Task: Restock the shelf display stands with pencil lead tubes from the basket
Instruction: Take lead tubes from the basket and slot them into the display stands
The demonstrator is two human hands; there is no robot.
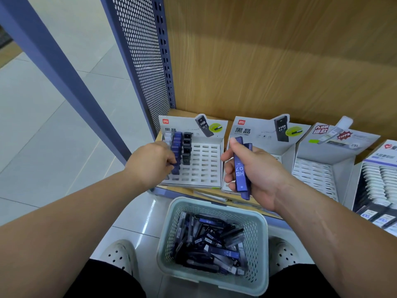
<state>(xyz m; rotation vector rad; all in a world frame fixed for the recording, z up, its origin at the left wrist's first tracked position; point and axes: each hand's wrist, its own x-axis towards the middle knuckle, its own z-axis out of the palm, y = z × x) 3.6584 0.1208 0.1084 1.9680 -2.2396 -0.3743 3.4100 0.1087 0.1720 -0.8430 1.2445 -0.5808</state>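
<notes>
Blue plastic is the cue here: the blue row (176, 147) in the left display stand (202, 168) runs from far to near beside a shorter black row (187, 149), so the step in hand looks like seating one more tube at the near end of the blue row. To do it well, the tube should go in upright and square to its slot, then be pressed straight down until it sits level with its neighbours. It should not lean on the black row to its right. The left hand (150, 162) is at that near end, knuckles up and fingers curled in on a blue tube (175, 167). Its fingertips are largely hidden, so how firmly it pinches is a guess. The right hand (255, 171) is raised in front of the second stand (257, 131), palm inward. Thumb and curled fingers clasp the spare tubes (241, 168), at least two blue ones marked HB 0.7, ready to pass across. More tubes lie jumbled in the basket (214, 204) on the floor, near the person's feet and below the shelf edge.
</notes>
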